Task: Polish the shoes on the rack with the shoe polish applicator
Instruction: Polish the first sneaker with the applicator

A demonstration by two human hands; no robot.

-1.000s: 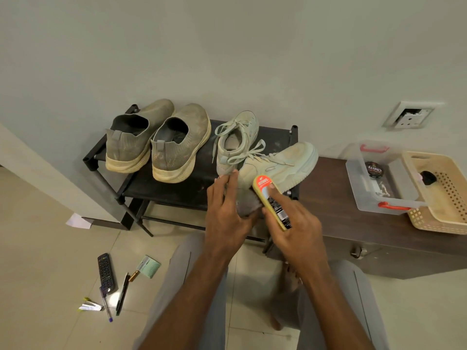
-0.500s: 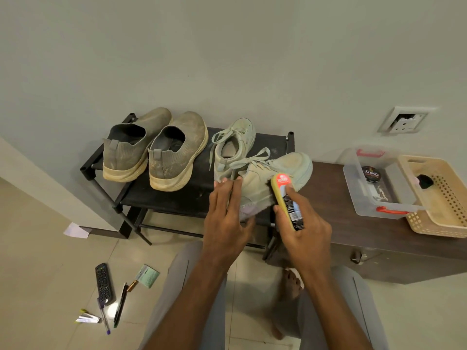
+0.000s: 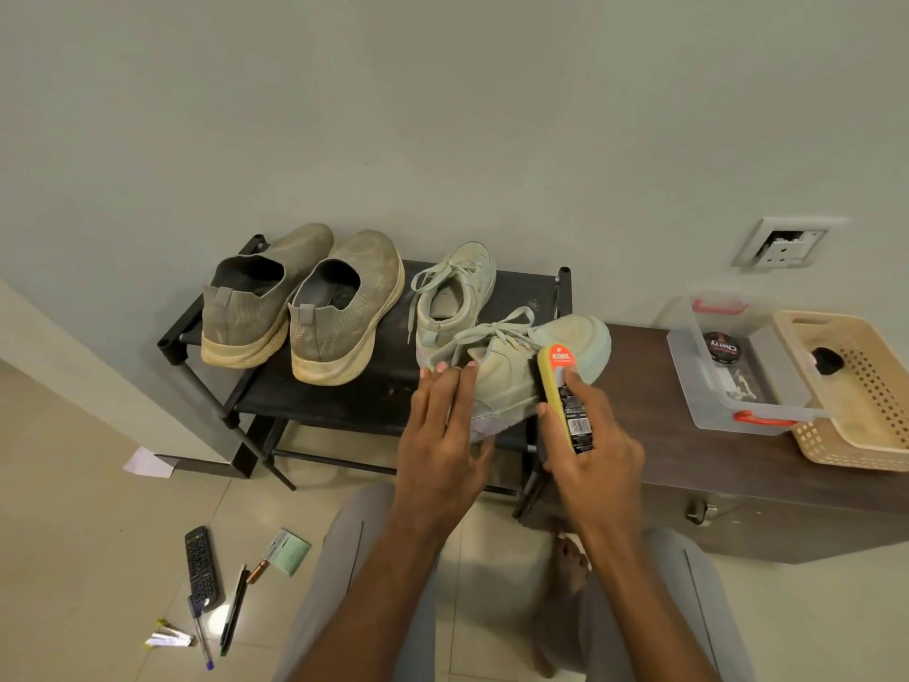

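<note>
On the black shoe rack point(image 3: 344, 401) stand two grey-brown knit shoes point(image 3: 305, 307) at the left and a pale green laced sneaker point(image 3: 457, 292) behind. A second pale green sneaker point(image 3: 511, 371) lies tilted across the rack's front right corner. My left hand point(image 3: 442, 435) rests on its heel with straight fingers. My right hand point(image 3: 590, 450) grips the yellow shoe polish applicator point(image 3: 563, 391), whose orange-labelled end presses against the sneaker's side near the toe.
A dark wooden cabinet point(image 3: 688, 465) stands right of the rack, bearing a clear plastic box point(image 3: 708, 401) with a polish tin point(image 3: 722, 348) and a beige basket point(image 3: 865, 435). On the floor at the left lie a remote point(image 3: 200, 568), pens and a paper. A wall socket point(image 3: 787, 246) is above.
My right hand has slid the applicator along the sneaker's side toward the toe. My left hand has kept its place on the heel.
</note>
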